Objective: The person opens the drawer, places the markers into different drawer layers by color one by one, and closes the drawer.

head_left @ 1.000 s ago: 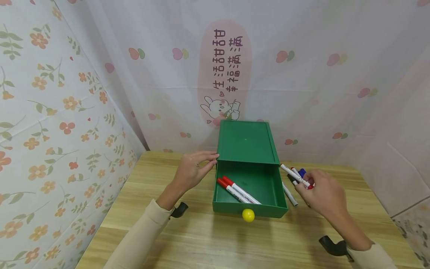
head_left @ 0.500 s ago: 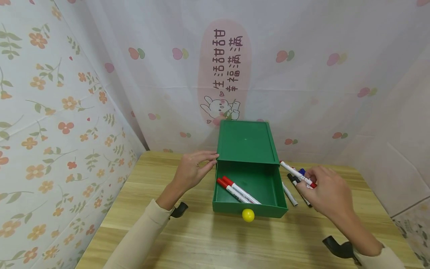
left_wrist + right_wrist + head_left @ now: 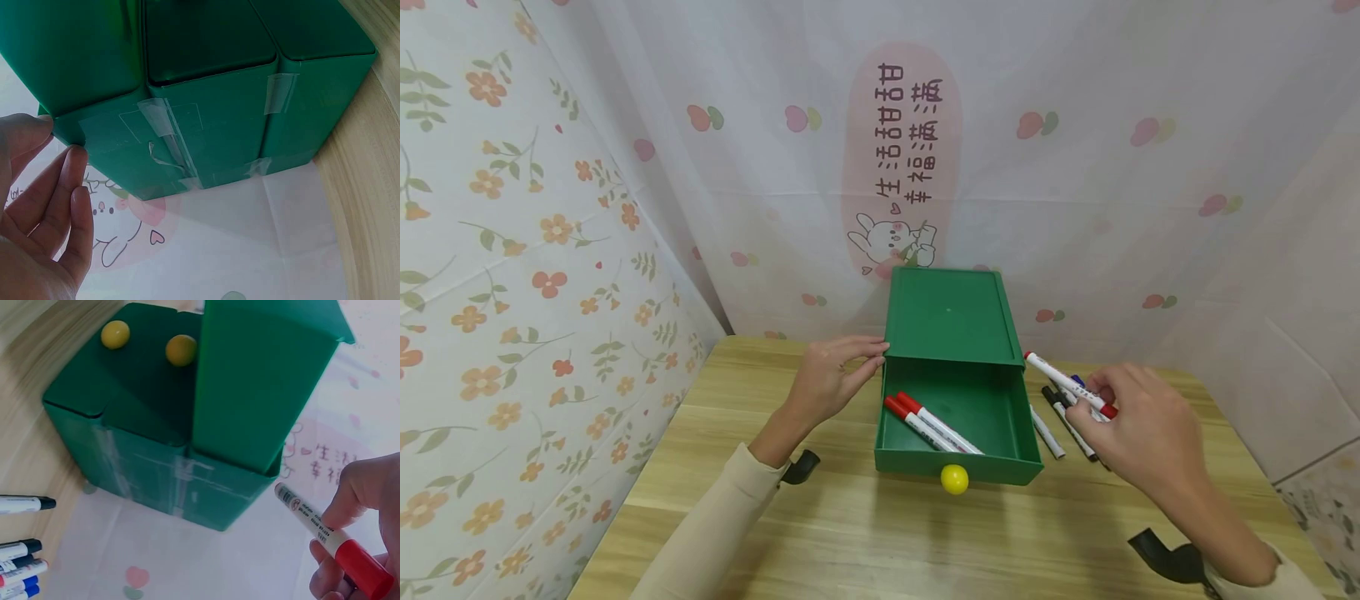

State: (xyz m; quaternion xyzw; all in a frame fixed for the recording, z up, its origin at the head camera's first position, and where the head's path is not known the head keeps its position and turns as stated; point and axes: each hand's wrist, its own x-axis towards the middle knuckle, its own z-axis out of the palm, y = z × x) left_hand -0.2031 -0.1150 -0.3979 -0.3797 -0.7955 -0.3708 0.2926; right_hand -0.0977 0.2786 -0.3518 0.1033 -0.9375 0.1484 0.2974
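Observation:
A green drawer unit (image 3: 951,317) stands on the table, its top drawer (image 3: 958,469) pulled out, with a yellow knob on the front. Two red-capped markers (image 3: 936,425) lie slanted inside it. My left hand (image 3: 827,379) touches the unit's upper left edge with thumb and fingertips, also seen in the left wrist view. Between right thumb and fingers I pinch a white marker with a red cap (image 3: 1067,383), held above the table beside the unit. In the right wrist view this red-capped marker (image 3: 312,522) points toward the unit's corner, and my right hand (image 3: 1150,425) is around its cap end.
Several loose markers (image 3: 1071,425), with black, blue and red caps, lie on the wooden table (image 3: 895,550) right of the unit. Two lower drawers are closed, with yellow knobs (image 3: 115,334). Patterned curtains (image 3: 760,167) hang close behind and at the sides.
My right hand has lifted the red-capped marker off the pile and moved slightly right, uncovering more black-capped markers. The left hand and the drawer have stayed put.

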